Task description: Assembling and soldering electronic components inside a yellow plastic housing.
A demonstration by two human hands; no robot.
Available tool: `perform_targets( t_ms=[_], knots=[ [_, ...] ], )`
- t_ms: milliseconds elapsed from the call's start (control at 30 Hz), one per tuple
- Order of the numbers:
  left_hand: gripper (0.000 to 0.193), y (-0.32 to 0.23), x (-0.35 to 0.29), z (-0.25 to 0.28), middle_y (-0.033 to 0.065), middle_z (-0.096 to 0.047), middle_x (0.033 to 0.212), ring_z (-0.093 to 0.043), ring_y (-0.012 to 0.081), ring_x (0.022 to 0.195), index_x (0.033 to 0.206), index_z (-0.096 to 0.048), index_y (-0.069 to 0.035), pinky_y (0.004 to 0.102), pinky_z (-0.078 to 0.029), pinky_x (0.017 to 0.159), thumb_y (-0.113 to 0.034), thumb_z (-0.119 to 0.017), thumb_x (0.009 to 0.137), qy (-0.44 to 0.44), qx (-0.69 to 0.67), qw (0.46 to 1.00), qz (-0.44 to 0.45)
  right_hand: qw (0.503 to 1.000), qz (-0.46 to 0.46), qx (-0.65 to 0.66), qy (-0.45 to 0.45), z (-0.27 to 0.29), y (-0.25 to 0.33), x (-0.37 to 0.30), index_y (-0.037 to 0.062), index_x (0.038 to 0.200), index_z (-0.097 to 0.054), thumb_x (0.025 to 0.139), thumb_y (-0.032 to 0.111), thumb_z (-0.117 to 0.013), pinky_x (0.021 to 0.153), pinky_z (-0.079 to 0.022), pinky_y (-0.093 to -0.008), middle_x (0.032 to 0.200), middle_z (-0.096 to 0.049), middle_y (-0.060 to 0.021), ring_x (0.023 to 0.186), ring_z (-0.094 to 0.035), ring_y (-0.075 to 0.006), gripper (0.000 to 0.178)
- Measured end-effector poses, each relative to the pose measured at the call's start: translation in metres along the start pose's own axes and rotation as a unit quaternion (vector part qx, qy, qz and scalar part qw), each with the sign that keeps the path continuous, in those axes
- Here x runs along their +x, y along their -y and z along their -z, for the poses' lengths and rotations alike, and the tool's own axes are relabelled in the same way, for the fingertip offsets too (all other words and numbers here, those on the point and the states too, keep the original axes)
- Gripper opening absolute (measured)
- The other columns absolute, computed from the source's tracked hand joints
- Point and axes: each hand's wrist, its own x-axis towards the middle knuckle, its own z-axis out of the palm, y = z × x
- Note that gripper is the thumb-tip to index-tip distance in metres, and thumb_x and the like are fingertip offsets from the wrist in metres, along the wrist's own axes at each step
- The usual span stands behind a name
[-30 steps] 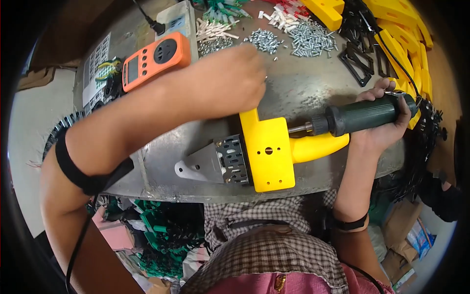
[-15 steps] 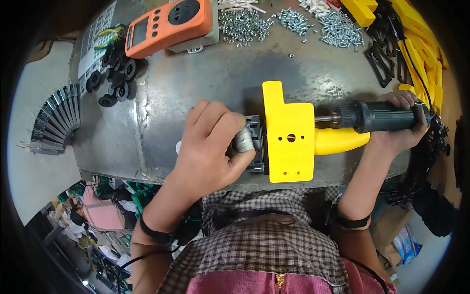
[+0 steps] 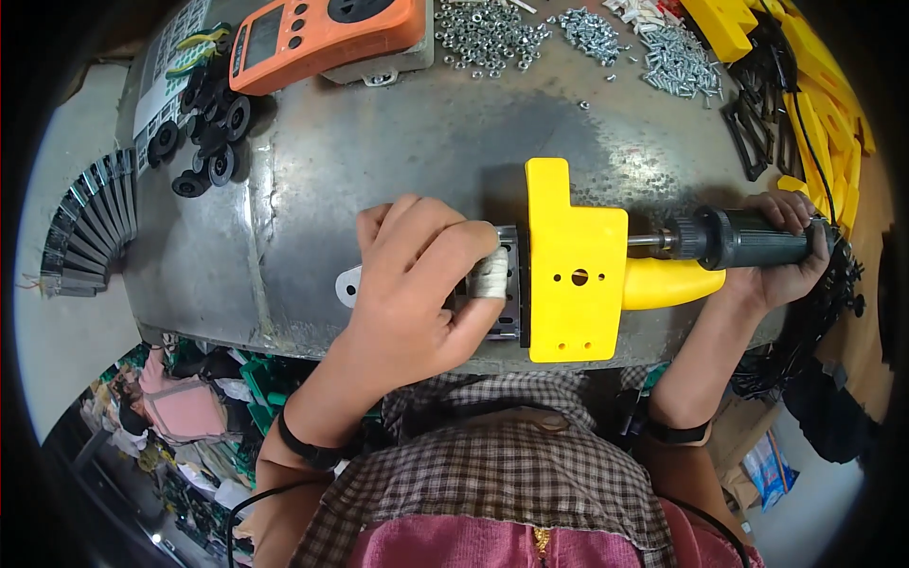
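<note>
A yellow plastic housing with a handle [image 3: 578,284] stands near the bench's front edge, joined on its left to a dark slotted metal body [image 3: 512,284]. My left hand [image 3: 417,284] is closed around that metal body, and a white wrap shows on one finger. A pale rounded metal end with a hole [image 3: 347,287] sticks out beyond the left hand. In my right hand [image 3: 791,237] is a dark green power screwdriver [image 3: 757,237], lying level above the yellow handle. Its bit [image 3: 649,240] points left and meets the housing's right side; the exact contact point is hidden.
An orange meter [image 3: 327,43] sits at the back left, beside black wheels [image 3: 222,166]. Heaps of nuts [image 3: 488,38] and screws [image 3: 680,62] lie at the back. Yellow parts [image 3: 824,114] and black cables crowd the right. Stacked dark strips [image 3: 90,222] lie far left.
The housing, both hands and the screwdriver sit slightly further right in the picture; the bench items have shifted too, as the view moved. Both grips stay the same.
</note>
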Motion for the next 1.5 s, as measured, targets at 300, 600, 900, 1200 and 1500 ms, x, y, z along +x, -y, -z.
perform_targets(
  t_ms=[300, 600, 900, 1200, 1500],
  knots=[
    [0.027, 0.0, -0.005, -0.001, 0.0036, -0.054, 0.08, -0.048, 0.0184, 0.068, 0.092, -0.059, -0.005, 0.0323, -0.032, 0.074, 0.004, -0.07, 0.069, 0.016, -0.01, 1.0, -0.004, 0.999, -0.027, 0.042, 0.007, 0.003, -0.001, 0.001, 0.007, 0.101, -0.049, 0.08, 0.015, -0.061, 0.075, -0.048, -0.0297, 0.079, -0.053, 0.0004, 0.07, -0.057, -0.0097, 0.025],
    [0.029, -0.003, 0.0, 0.001, 0.0051, -0.052, 0.083, -0.047, 0.0202, 0.072, 0.094, -0.057, -0.004, 0.0326, -0.031, 0.075, 0.005, -0.064, 0.068, 0.028, -0.01, 0.999, 0.025, 1.0, -0.009, 0.026, 0.005, 0.006, -0.002, 0.001, 0.0066, 0.1, -0.049, 0.081, 0.016, -0.061, 0.075, -0.048, -0.0295, 0.079, -0.053, -0.0002, 0.07, -0.057, -0.0106, 0.025],
    [0.029, -0.001, -0.005, 0.006, 0.0055, -0.057, 0.096, -0.051, 0.0199, 0.085, 0.105, -0.061, -0.002, 0.0336, -0.041, 0.084, -0.005, -0.071, 0.078, 0.015, -0.187, 0.97, 0.157, 0.999, 0.02, 0.005, -0.032, -0.004, -0.006, -0.005, 0.0009, 0.117, -0.05, 0.083, 0.019, -0.061, 0.073, -0.051, -0.0298, 0.101, -0.062, -0.0103, 0.078, -0.064, -0.0175, 0.041],
    [0.05, 0.008, 0.038, 0.029, 0.0036, -0.06, 0.104, -0.048, 0.0153, 0.09, 0.121, -0.06, -0.003, 0.029, -0.043, 0.085, -0.008, -0.077, 0.074, 0.254, -0.138, 0.939, 0.184, 0.999, 0.018, 0.024, -0.011, -0.001, -0.004, -0.003, -0.0015, 0.123, -0.049, 0.083, 0.02, -0.062, 0.072, -0.051, -0.0304, 0.108, -0.062, -0.0136, 0.08, -0.063, -0.0192, 0.047],
    [0.038, 0.001, 0.028, 0.026, 0.0041, -0.064, 0.111, -0.051, 0.0078, 0.088, 0.129, -0.056, 0.0, 0.0216, -0.042, 0.078, -0.002, -0.059, 0.091, 0.161, -0.319, 0.878, 0.319, 1.0, 0.016, 0.024, -0.006, 0.003, -0.005, -0.002, 0.0005, 0.121, -0.051, 0.083, 0.021, -0.061, 0.072, -0.051, -0.0317, 0.106, -0.061, -0.0137, 0.081, -0.062, -0.0195, 0.044]
  ],
)
